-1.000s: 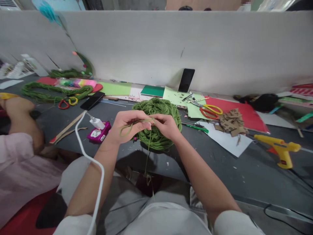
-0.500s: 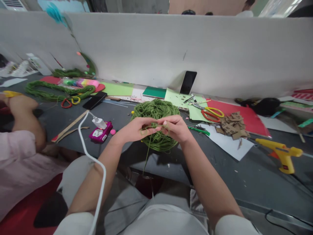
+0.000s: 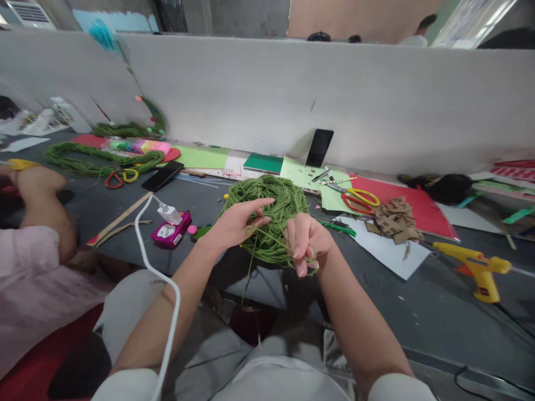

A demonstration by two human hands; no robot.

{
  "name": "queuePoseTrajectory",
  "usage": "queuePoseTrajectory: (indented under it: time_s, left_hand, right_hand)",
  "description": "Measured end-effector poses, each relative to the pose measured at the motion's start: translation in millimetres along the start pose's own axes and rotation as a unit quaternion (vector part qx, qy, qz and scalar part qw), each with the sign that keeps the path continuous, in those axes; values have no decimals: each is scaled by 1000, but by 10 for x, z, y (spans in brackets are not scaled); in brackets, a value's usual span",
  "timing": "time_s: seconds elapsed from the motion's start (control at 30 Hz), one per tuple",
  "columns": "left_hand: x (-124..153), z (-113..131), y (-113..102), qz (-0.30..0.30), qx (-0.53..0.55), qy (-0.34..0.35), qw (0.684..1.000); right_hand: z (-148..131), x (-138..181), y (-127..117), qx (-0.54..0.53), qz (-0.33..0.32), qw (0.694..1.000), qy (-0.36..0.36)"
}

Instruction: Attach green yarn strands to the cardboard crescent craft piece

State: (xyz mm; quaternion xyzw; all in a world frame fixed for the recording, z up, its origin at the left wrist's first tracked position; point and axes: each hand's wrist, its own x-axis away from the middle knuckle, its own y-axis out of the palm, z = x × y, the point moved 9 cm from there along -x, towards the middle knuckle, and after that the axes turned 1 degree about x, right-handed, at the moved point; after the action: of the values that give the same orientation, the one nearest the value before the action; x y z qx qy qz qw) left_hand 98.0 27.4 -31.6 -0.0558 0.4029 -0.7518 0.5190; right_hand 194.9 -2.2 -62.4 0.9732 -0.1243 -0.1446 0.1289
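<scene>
A big coil of green yarn [image 3: 273, 192] lies on the dark table in front of me. Over its left side is my left hand [image 3: 236, 223], the index finger stretched out and the other fingers curled around a strand of the yarn. My right hand [image 3: 304, 242] is closed on loose loops of yarn at the coil's front right edge, its fingers pointing down. A strand stretches between the two hands. One loose yarn end [image 3: 249, 275] hangs from beneath my left hand past the table edge.
To the right lie scissors [image 3: 363, 199], cardboard pieces [image 3: 395, 220] and a yellow glue gun [image 3: 476, 264]. A purple socket adapter [image 3: 172, 231] with a white cable [image 3: 174, 295] is on the left. A phone [image 3: 320, 147] leans against the partition. Another person's arm [image 3: 45, 195] is at far left.
My hands were together over the coil and have come apart. The right hand has dropped toward me and turned downward with yarn in it; the left index finger has straightened.
</scene>
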Motion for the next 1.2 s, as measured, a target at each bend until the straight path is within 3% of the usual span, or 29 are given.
queuePoseTrajectory:
  time_s: [0.13, 0.23, 0.33, 0.47, 0.53, 0.63, 0.7, 0.8, 0.87, 0.97, 1.07, 1.2]
  left_hand:
    - [-25, 39, 64, -8, -46, 30, 998]
    - [-39, 99, 67, -3, -55, 50, 997]
    - [-21, 176, -76, 43, -9, 51, 998]
    - [67, 334, -326, 105, 82, 47, 990]
    - [120, 475, -393, 104, 143, 70, 982]
    - [201, 716, -440, 71, 227, 123, 963]
    - [249, 817, -467, 53, 261, 148, 952]
    - [266, 780, -511, 57, 290, 148, 944]
    - [229, 635, -516, 74, 285, 123, 948]
    - [129, 341, -417, 70, 221, 46, 972]
    - [70, 131, -209, -1, 162, -33, 986]
    - [81, 94, 14, -102, 115, -48, 987]
  right_hand:
    - [-2, -6, 182, 52, -94, 994, -21]
    - [-98, 25, 134, 68, -50, 992, -96]
    - [-250, 76, -140, 50, 108, 979, -163]
    - [-350, 203, -633, 103, 399, 897, -161]
    - [-334, 178, -712, 161, 451, 869, -129]
    - [-272, 55, -676, 255, 435, 858, -99]
    - [-253, 38, -647, 326, 441, 831, -87]
    - [-273, 94, -643, 361, 477, 797, -88]
    - [-299, 124, -637, 314, 479, 812, -108]
    - [-349, 119, -568, 224, 434, 861, -142]
    - [-388, 52, -408, 167, 335, 914, -159]
    - [-448, -35, -130, 132, 179, 958, -180]
